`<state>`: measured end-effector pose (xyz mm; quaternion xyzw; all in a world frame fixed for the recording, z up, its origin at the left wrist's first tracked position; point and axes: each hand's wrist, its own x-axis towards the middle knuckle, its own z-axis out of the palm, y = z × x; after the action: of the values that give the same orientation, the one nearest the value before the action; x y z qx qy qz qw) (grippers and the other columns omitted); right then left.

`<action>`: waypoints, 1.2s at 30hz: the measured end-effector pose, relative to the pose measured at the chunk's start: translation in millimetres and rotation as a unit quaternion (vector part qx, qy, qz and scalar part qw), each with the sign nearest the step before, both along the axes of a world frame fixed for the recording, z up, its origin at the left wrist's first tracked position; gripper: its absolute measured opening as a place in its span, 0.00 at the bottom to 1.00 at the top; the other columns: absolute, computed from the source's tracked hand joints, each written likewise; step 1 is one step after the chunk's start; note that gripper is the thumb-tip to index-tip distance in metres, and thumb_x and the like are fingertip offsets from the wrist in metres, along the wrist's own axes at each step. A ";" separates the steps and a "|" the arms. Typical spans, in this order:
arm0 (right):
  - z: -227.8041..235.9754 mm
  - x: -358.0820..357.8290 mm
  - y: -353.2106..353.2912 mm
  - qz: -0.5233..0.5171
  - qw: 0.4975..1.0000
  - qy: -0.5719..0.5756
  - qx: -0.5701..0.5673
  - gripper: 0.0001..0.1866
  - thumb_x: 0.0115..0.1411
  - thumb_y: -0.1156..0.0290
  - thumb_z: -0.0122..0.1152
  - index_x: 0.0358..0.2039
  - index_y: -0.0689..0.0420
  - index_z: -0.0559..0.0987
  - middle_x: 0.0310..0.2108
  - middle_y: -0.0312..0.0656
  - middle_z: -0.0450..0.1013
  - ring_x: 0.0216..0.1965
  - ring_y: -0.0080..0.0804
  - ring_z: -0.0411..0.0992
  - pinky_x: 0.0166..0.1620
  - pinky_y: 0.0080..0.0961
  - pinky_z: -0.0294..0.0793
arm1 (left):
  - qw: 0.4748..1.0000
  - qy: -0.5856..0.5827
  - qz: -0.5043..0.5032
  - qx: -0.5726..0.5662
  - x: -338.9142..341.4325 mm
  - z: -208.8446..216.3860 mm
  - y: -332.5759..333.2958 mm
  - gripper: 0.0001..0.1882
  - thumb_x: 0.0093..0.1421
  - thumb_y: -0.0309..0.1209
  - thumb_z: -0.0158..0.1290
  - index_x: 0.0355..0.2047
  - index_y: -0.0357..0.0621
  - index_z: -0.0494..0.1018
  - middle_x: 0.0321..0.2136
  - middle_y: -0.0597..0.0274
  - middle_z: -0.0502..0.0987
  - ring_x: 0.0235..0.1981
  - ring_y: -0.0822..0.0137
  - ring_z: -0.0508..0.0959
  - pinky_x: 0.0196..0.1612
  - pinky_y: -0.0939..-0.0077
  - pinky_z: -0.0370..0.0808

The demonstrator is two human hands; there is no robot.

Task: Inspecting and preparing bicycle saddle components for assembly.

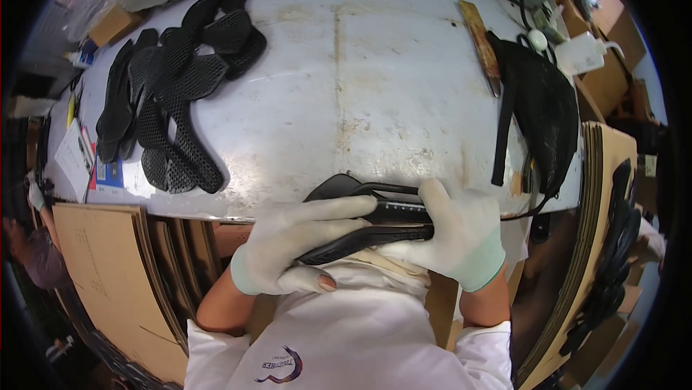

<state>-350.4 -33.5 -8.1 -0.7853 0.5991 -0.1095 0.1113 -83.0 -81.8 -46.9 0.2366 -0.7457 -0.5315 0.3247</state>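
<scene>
At the table's near edge, close to my body, a black piece (pixel 393 234) that looks like a bicycle saddle with a long central slot is held between both hands. My left hand (pixel 299 235), in a white glove with a mint cuff, lies over its left part, fingers pressed across the top. One fingertip pokes bare through that glove. Gripping the right end is my right hand (pixel 461 231), gloved the same way, thumb side on top. Its lower fingers are partly hidden. Pale cloth (pixel 360 264) shows beneath the piece.
Black honeycomb-patterned pieces (pixel 173 73) are heaped on the white table (pixel 404 87) at left. On the right lie a worn wooden-handled tool (pixel 479 44) and black mesh material (pixel 537 94), near a white squeeze bottle (pixel 580 53). Cardboard stacks (pixel 101 267) flank me. Another person's arm (pixel 47 220) appears far left.
</scene>
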 end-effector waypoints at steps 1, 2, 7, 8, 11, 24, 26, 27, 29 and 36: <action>-2.0 1.2 1.3 -0.006 1.000 -0.010 -0.003 0.41 0.44 0.25 0.71 0.30 0.56 0.77 0.21 0.42 0.75 0.21 0.42 0.78 0.24 0.37 0.76 | 0.999 0.005 -0.010 -0.042 0.6 -3.6 0.1 0.45 0.64 0.66 0.54 0.49 0.25 0.80 0.54 0.36 0.81 0.49 0.43 0.85 0.54 0.63 0.81; -2.7 1.8 2.0 -0.012 1.000 -0.021 -0.006 0.41 0.43 0.25 0.71 0.30 0.56 0.76 0.21 0.42 0.75 0.21 0.42 0.78 0.23 0.36 0.75 | 0.996 0.009 -0.019 -0.084 0.5 -5.9 0.2 0.44 0.65 0.65 0.54 0.49 0.26 0.80 0.54 0.36 0.81 0.49 0.43 0.85 0.52 0.62 0.82; -1.4 2.3 4.2 0.002 1.000 -0.014 0.010 0.40 0.43 0.28 0.74 0.31 0.56 0.76 0.19 0.41 0.73 0.20 0.40 0.76 0.23 0.36 0.74 | 0.996 0.014 0.028 -0.079 -6.3 2.1 5.9 0.38 0.67 0.61 0.54 0.46 0.29 0.82 0.49 0.41 0.84 0.44 0.47 0.88 0.46 0.63 0.85; -1.3 4.3 6.2 -0.011 1.000 -0.022 0.018 0.40 0.44 0.29 0.74 0.33 0.57 0.76 0.20 0.41 0.74 0.20 0.40 0.77 0.24 0.37 0.75 | 0.994 0.027 0.053 -0.088 -8.2 3.0 7.0 0.36 0.68 0.59 0.54 0.45 0.29 0.82 0.47 0.42 0.85 0.41 0.48 0.88 0.44 0.63 0.85; -5.4 2.4 5.5 -0.021 0.999 -0.039 0.018 0.41 0.45 0.29 0.74 0.35 0.59 0.77 0.20 0.42 0.74 0.20 0.43 0.76 0.25 0.38 0.75 | 0.993 0.022 0.059 -0.100 -7.0 2.4 1.3 0.36 0.67 0.58 0.56 0.45 0.29 0.81 0.46 0.41 0.84 0.42 0.48 0.87 0.46 0.63 0.84; -35.1 21.4 23.0 -0.062 0.711 -0.598 0.364 0.48 0.70 0.37 0.50 0.71 0.70 0.62 0.63 0.54 0.68 0.65 0.41 0.66 0.70 0.36 0.60 | 0.970 0.130 0.026 0.204 -24.0 7.5 49.8 0.54 0.56 0.24 0.61 0.76 0.29 0.41 0.63 0.43 0.67 0.60 0.52 0.74 0.62 0.60 0.73; -47.7 18.6 28.6 -0.031 0.659 -0.615 0.432 0.48 0.70 0.34 0.49 0.68 0.70 0.66 0.60 0.52 0.69 0.63 0.35 0.68 0.64 0.33 0.67 | 0.973 0.124 -0.004 0.194 -23.8 11.2 52.6 0.56 0.53 0.20 0.54 0.77 0.32 0.35 0.69 0.43 0.58 0.68 0.53 0.66 0.67 0.57 0.67; -52.3 18.6 30.6 -0.003 0.665 -0.605 0.438 0.48 0.70 0.29 0.45 0.63 0.69 0.69 0.57 0.49 0.70 0.56 0.28 0.71 0.54 0.29 0.73 | 0.975 0.118 -0.033 0.184 -23.6 12.5 54.3 0.57 0.49 0.17 0.47 0.78 0.35 0.29 0.75 0.43 0.49 0.75 0.54 0.58 0.72 0.54 0.61; -40.3 32.4 32.4 -0.043 0.709 -0.576 0.406 0.50 0.67 0.26 0.48 0.62 0.67 0.68 0.47 0.43 0.70 0.48 0.26 0.71 0.47 0.25 0.73 | 0.989 0.066 0.013 0.134 -28.0 13.5 63.3 0.57 0.49 0.16 0.47 0.77 0.35 0.31 0.74 0.43 0.51 0.72 0.55 0.61 0.71 0.55 0.64; -57.6 55.9 49.1 -0.012 0.670 -0.686 0.282 0.61 0.69 0.25 0.33 0.77 0.68 0.33 0.73 0.55 0.55 0.71 0.46 0.60 0.71 0.36 0.59 | 0.898 0.234 0.162 0.335 -47.3 15.9 74.2 0.50 0.51 0.16 0.61 0.73 0.35 0.49 0.62 0.49 0.70 0.53 0.65 0.78 0.52 0.72 0.77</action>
<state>-294.4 15.6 -65.7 -0.4130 0.3652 -0.4449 0.7058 -130.3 -7.6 -31.0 0.3178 -0.3776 -0.7299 0.4730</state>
